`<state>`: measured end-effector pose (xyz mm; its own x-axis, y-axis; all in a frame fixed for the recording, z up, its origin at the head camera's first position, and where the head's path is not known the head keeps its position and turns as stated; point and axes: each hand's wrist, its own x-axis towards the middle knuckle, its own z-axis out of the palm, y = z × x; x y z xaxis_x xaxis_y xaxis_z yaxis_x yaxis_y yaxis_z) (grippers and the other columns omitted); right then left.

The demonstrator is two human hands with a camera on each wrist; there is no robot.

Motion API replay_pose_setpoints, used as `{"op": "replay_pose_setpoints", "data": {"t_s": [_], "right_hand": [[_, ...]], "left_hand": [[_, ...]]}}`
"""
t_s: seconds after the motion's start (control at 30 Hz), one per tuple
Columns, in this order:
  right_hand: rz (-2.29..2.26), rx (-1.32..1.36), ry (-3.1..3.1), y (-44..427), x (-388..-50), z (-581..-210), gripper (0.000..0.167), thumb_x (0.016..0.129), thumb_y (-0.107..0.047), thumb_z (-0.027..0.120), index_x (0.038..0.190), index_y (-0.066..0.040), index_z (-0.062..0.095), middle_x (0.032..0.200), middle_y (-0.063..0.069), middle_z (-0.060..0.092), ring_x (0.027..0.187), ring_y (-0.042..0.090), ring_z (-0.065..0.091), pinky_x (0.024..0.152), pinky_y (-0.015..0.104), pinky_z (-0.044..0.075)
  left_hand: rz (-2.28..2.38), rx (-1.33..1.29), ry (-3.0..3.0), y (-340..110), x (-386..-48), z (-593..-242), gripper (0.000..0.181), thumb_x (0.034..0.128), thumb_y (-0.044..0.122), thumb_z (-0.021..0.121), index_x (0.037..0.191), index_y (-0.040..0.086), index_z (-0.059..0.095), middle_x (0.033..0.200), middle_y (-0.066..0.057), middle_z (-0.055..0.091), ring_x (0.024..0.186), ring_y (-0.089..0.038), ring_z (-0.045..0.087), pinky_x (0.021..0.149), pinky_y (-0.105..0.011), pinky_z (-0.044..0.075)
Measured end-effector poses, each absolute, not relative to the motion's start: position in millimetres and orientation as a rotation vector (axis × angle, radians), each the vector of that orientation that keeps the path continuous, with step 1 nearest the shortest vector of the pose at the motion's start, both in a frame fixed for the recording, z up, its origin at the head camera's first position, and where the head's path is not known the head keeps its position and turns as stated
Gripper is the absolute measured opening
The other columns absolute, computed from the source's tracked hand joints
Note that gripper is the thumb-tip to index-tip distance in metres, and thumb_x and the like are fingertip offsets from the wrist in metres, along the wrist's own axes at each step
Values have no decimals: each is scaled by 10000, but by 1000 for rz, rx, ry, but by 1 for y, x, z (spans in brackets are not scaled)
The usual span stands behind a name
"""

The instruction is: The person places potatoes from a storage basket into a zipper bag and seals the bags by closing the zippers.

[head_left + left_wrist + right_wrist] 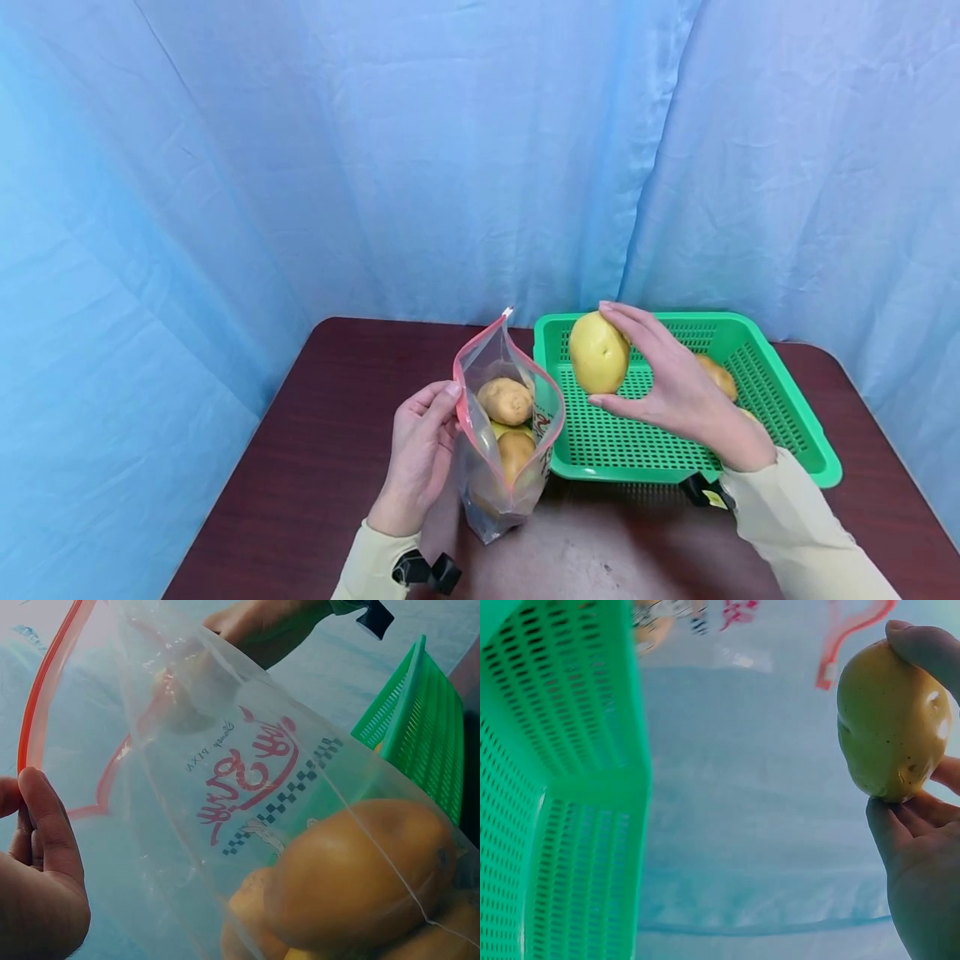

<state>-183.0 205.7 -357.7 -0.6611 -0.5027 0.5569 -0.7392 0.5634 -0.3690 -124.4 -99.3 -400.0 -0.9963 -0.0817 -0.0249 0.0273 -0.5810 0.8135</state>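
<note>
A clear zip bag (480, 475) with a pink-red zip rim and printed lettering stands on the table, its mouth spread wide. Several potatoes (506, 402) lie inside it; through the plastic they also show as large brown potatoes (360, 877) in the left wrist view. My left hand (423, 450) pinches the bag's left rim between thumb and fingers. My right hand (686, 387) grips a yellow potato (599, 353) between thumb and fingertips, raised above the left part of the green basket (798, 408), to the right of the bag's mouth. The right wrist view shows that yellow potato (892, 724) closely.
The green perforated basket stands right of the bag on the dark wooden table (300, 467). A brown potato (717, 377) lies in it, with another partly hidden behind my right wrist. Pale blue curtains (450, 167) hang behind the table and along its left side.
</note>
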Motion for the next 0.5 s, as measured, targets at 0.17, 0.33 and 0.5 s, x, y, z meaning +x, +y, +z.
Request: {"op": "replay_pose_setpoints", "data": {"t_s": [0.17, 0.33, 0.5], "right_hand": [[896, 1015, -2371, 199, -172, -348, 1071, 702, -380, 972, 1573, -97, 416, 1553, 123, 461, 1375, 315, 483, 989, 504, 534], [956, 1050, -2308, 189, -164, -340, 972, 830, -659, 746, 1548, -74, 449, 1534, 110, 486, 1359, 278, 506, 1063, 245, 443], [1027, 1089, -2256, 176, -158, -333, 957, 846, -673, 712, 1535, -58, 461, 1526, 120, 492, 1352, 267, 513, 1079, 222, 419]], "left_hand": [[-2732, 74, -1405, -100, -125, -398, 149, 1000, 17, 602, 913, 72, 709, 750, 0, 658, 629, -59, 582, 594, -172, 498], [-2739, 72, -1395, -100, -126, -397, 167, 1003, 11, 595, 903, 77, 712, 743, -1, 659, 624, -61, 577, 588, -170, 492], [-2747, 61, -1388, -99, -126, -396, 175, 1002, 8, 597, 898, 79, 718, 740, -2, 663, 622, -61, 582, 590, -169, 496]]}}
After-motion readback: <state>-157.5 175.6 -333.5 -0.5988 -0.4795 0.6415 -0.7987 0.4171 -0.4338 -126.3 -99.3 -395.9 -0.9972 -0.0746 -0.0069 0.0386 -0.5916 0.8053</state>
